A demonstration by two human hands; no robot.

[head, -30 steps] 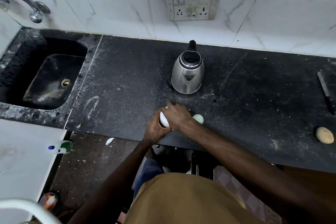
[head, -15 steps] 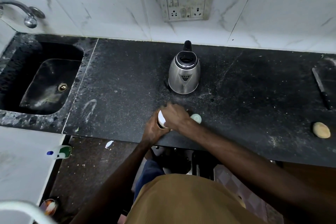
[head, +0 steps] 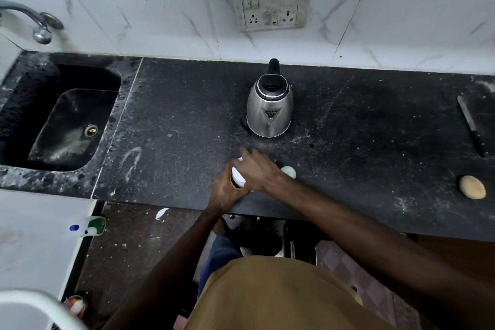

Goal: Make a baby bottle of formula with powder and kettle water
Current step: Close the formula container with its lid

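A small white-topped container (head: 237, 176) stands near the front edge of the black counter (head: 182, 120). My left hand (head: 224, 190) wraps around its side. My right hand (head: 258, 169) covers its top from above, fingers curled on it; the body is mostly hidden and I cannot tell whether it is the bottle or the powder tin. A pale green round cap (head: 289, 171) lies on the counter just right of my right wrist. The steel kettle (head: 270, 104) with a black handle stands behind my hands, its lid open.
A dark sink (head: 24, 88) with a tap (head: 40, 27) is at the left. A knife (head: 471, 126) and a round beige lump (head: 472, 186) lie at the far right. A socket plate (head: 270, 4) is on the tiled wall. A spray bottle (head: 88, 226) lies lower left.
Both hands stay on the container; the right hand's fingers have shifted a little over its top. The camera view has drifted slightly.
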